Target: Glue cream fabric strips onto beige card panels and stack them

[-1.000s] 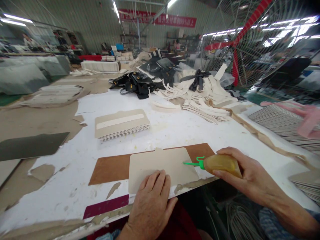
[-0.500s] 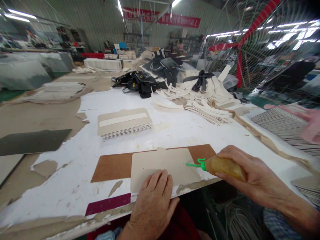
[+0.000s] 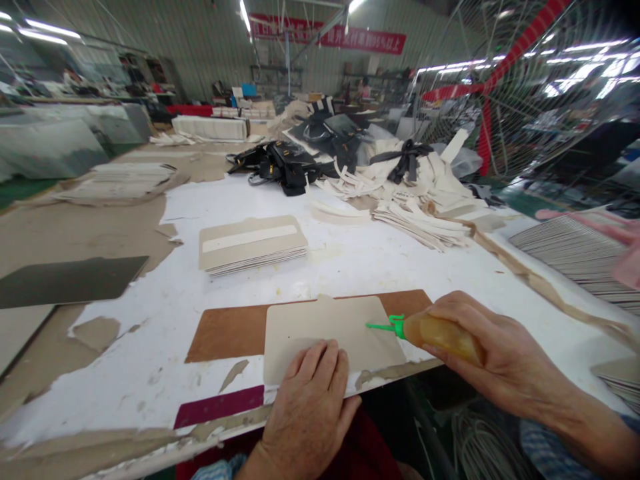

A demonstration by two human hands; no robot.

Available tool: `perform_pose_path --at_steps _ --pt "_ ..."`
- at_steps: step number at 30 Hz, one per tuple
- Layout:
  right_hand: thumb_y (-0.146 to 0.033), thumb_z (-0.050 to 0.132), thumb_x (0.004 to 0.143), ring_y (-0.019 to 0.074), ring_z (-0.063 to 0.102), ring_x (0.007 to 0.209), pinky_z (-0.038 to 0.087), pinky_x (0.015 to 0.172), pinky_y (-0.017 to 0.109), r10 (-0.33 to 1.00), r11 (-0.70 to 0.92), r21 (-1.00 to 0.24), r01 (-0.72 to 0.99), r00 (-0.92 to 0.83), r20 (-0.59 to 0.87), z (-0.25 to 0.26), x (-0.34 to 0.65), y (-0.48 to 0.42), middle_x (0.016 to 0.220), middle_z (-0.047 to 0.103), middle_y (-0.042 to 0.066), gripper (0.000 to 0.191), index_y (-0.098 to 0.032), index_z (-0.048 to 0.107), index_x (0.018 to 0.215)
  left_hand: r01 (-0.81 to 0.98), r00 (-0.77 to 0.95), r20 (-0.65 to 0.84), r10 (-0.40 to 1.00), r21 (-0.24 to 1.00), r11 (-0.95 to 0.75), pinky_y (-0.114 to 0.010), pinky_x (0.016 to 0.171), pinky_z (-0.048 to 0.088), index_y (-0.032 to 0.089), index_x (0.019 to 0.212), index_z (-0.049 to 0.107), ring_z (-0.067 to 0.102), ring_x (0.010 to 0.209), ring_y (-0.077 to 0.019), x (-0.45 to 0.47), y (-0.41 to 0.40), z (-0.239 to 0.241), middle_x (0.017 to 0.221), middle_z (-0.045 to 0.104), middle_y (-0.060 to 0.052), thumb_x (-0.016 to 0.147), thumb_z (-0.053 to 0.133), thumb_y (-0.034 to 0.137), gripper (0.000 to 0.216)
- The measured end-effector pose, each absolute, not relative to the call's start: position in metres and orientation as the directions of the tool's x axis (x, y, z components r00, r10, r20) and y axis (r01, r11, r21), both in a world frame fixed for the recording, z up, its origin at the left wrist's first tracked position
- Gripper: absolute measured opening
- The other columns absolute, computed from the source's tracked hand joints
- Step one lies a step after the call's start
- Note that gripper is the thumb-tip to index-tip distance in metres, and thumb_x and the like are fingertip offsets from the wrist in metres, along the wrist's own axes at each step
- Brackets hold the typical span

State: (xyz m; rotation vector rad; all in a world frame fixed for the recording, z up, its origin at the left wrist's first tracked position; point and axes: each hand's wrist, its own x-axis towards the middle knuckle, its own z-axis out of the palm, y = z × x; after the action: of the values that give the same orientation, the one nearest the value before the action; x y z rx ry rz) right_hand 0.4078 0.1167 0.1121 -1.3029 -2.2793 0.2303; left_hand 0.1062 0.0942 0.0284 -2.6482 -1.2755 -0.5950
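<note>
A beige panel (image 3: 325,320) with rounded upper corners lies at the table's near edge, over a brown strip (image 3: 225,333) that shows on both sides of it. My left hand (image 3: 313,400) rests flat on the panel's lower part, fingers stretched out. In my right hand (image 3: 480,347) is a squeeze bottle (image 3: 445,335) of amber liquid, fingers wrapped round it. Its green nozzle (image 3: 383,327) points left over the right part of the panel; whether the tip touches cannot be made out. A small dark dot marks the panel's left side.
A stack of similar panels (image 3: 254,247) sits behind, its top one bearing a pale strip. Further back are black bag parts (image 3: 280,167) and cream strips (image 3: 420,220). A maroon piece (image 3: 220,407) lies front left. A caged red-bladed fan (image 3: 485,87) stands right.
The bottle and its nozzle have shifted slightly left over the panel with my right hand. My left hand stays in place; the whole view has moved a little.
</note>
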Motion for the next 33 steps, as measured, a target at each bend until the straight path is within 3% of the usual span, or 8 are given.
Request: perform_pose_path --at_steps 9,18,22,25,29,33 --pt "-0.035 0.062 0.1 0.0249 0.07 0.079 0.055 0.064 0.038 0.858 0.488 -0.379 0.786 -0.352 0.375 0.118 0.413 0.115 0.102 0.068 0.0 0.019 -0.034 0.059 0.118 0.776 0.562 0.418 0.714 0.034 -0.63 -0.046 0.105 0.054 0.015 0.136 0.064 0.061 0.126 -0.0305 0.106 0.094 0.03 0.139 0.072 -0.009 0.105 0.061 0.048 0.046" --pt "-0.05 0.072 0.099 0.0252 0.07 0.082 0.059 0.065 0.036 0.912 0.395 -0.505 0.768 -0.261 0.316 0.11 0.42 0.107 0.103 0.071 0.001 0.022 -0.035 0.067 0.115 0.777 0.548 0.44 0.711 0.046 -0.628 -0.044 0.108 0.05 0.015 0.136 0.065 0.061 0.128 -0.0295 0.107 0.093 0.029 0.14 0.072 -0.009 0.105 0.06 0.049 0.046" --pt "-0.065 0.078 0.089 0.0288 0.071 0.082 0.062 0.063 0.037 0.941 0.208 -0.678 0.705 0.045 0.336 0.09 0.411 0.107 0.101 0.072 0.001 0.041 -0.035 0.067 0.115 0.784 0.533 0.468 0.705 0.038 -0.619 -0.039 0.109 0.047 0.017 0.134 0.065 0.062 0.127 -0.0265 0.105 0.091 0.03 0.139 0.073 -0.006 0.102 0.065 0.055 0.05" --pt "-0.069 0.085 0.078 0.0303 0.072 0.084 0.065 0.066 0.037 0.941 0.059 -0.824 0.564 0.245 0.235 0.079 0.394 0.112 0.102 0.074 0.002 0.054 -0.035 0.067 0.115 0.789 0.538 0.459 0.706 0.02 -0.614 -0.037 0.11 0.045 0.017 0.134 0.065 0.062 0.128 -0.0251 0.103 0.09 0.032 0.141 0.072 -0.006 0.1 0.067 0.059 0.054" --pt "-0.063 0.093 0.068 0.0295 0.072 0.081 0.065 0.063 0.034 0.972 0.082 -0.902 0.423 0.166 0.166 0.077 0.359 0.126 0.097 0.076 0.003 0.056 -0.03 0.069 0.107 0.788 0.551 0.448 0.704 -0.001 -0.615 -0.037 0.112 0.044 0.016 0.137 0.062 0.06 0.13 -0.0248 0.101 0.088 0.033 0.142 0.071 -0.007 0.101 0.063 0.06 0.057" --pt "-0.057 0.088 0.075 0.0269 0.069 0.073 0.061 0.056 0.033 0.975 0.205 -0.875 0.438 -0.018 0.22 0.081 0.325 0.137 0.091 0.073 0.002 0.047 -0.029 0.069 0.107 0.777 0.568 0.426 0.704 0.004 -0.629 -0.037 0.114 0.043 0.013 0.137 0.061 0.06 0.129 -0.0252 0.1 0.087 0.034 0.141 0.07 -0.008 0.104 0.059 0.058 0.056"
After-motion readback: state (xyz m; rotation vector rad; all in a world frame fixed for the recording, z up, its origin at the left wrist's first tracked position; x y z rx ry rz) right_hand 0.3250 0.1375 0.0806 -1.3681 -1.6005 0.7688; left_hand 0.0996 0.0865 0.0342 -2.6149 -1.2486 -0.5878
